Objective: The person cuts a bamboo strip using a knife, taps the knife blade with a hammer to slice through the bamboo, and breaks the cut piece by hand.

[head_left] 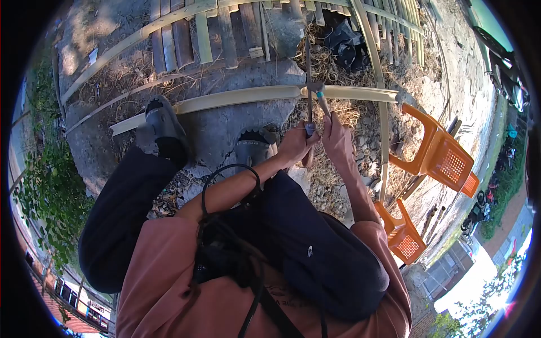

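Note:
A long split bamboo strip (242, 98) lies across the ground in front of the feet. My left hand (297, 143) is closed around the lower part of a long thin metal rod (309, 67), which crosses the strip and points away from me. To its right, my right hand (337, 135) is wrapped round the handle of a small hammer (320, 92). The hammer's head is beside the rod, over the strip; whether they touch is hard to tell. One shoe (163, 121) is by the strip's left part, the other (255, 147) beside my left hand.
Cut bamboo slats (203, 39) lie at the top, with a black plastic bag (346, 48) among shavings. Two orange plastic chairs (451, 163) (407, 248) lie at the right. Another bamboo strip (385, 135) runs lengthwise right of my right hand. Green plants (48, 191) grow at the left.

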{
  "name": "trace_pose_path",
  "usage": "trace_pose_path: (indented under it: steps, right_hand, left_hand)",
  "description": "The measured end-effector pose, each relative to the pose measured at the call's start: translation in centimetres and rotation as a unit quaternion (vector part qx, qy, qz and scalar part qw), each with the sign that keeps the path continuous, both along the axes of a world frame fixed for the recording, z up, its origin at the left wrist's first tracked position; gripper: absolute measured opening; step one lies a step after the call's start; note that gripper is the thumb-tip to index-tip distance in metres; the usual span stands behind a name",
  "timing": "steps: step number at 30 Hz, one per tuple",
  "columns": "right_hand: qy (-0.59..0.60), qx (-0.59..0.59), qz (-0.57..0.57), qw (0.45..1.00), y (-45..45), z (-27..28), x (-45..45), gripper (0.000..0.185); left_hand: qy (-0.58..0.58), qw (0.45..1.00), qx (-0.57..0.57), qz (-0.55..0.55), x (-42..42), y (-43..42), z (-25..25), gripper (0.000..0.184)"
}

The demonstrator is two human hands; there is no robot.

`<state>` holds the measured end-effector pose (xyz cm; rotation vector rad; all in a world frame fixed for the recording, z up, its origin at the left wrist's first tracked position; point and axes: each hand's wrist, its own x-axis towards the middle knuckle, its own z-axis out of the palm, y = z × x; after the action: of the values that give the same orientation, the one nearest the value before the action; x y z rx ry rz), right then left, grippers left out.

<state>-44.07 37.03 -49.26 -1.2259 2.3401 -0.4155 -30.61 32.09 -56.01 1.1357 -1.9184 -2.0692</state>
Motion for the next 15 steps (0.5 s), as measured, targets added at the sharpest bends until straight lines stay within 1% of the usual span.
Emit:
trace_pose_path:
  steps: [2,4,5,6,7,9,11,12,13,15]
  right_hand:
    - [0.012,0.008,0.021,1.000,-0.2,-0.7,-0.7,0.033]
    - [-0.018,-0.036,-0.025,0.999,0.5,-0.3,0.4,0.032]
    - [-0.019,-0.036,-0.021,0.999,0.4,-0.4,0.4,0.032]
    - [-0.012,-0.022,-0.016,1.000,0.5,-0.6,0.4,0.031]
    - [-0.003,-0.008,-0.012,1.000,0.6,-0.9,0.3,0.031]
    - [0.021,-0.006,0.002,1.000,0.3,-1.0,0.1,0.028]
    - [-0.016,-0.028,-0.014,0.999,0.0,-0.2,0.3,0.025]
    - [-0.033,-0.064,-0.023,0.997,-0.6,1.1,0.7,0.024]
    - [-0.035,-0.060,-0.024,0.997,-1.0,2.1,0.9,0.024]
    - [-0.020,-0.151,-0.048,0.987,-1.3,3.3,1.2,0.024]
  left_hand:
    - [-0.014,0.999,0.020,-0.034,0.2,-0.2,-0.1,0.042]
    - [-0.017,0.999,0.029,-0.026,0.7,-0.3,1.0,0.042]
    - [-0.013,0.999,0.029,-0.012,0.6,-0.7,1.5,0.041]
    - [0.005,1.000,-0.005,0.012,0.5,-0.4,1.2,0.046]
    - [0.006,1.000,-0.007,0.013,0.6,-0.1,0.9,0.046]
    - [-0.016,1.000,0.019,0.003,0.4,0.0,0.4,0.047]
    - [-0.023,1.000,0.007,-0.004,0.4,0.2,-0.1,0.048]
    - [-0.030,0.999,-0.004,-0.013,0.4,0.3,-0.4,0.049]
    - [-0.032,0.999,0.000,-0.013,0.5,0.5,-0.5,0.049]
    - [-0.022,0.998,-0.054,-0.012,0.5,0.6,-0.9,0.052]
